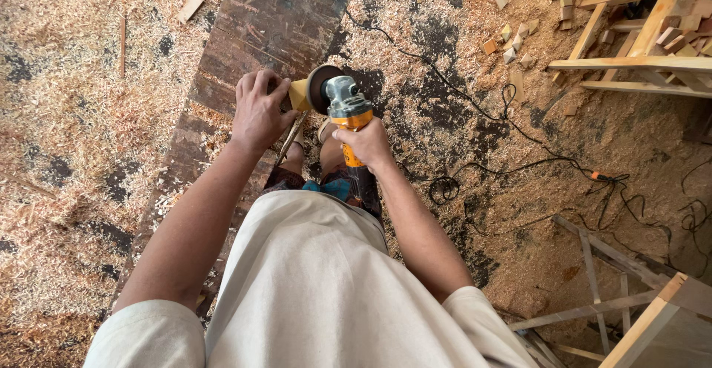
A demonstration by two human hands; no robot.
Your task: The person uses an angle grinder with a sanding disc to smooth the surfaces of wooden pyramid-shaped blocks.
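My right hand (365,144) grips the orange and grey body of an angle grinder (345,108), its dark disc (320,88) turned to the left. My left hand (258,108) holds a small yellowish wooden piece (299,95) against the disc, above a dark worn plank (259,34) that lies on the floor. A thin wooden stick (291,137) leans below the piece, next to my knees.
Sawdust and shavings cover the floor. A black power cable (475,105) snakes away to the right. Small wood offcuts (512,42) lie at upper right beside a wooden frame (645,34). More wooden slats (615,294) stand at lower right.
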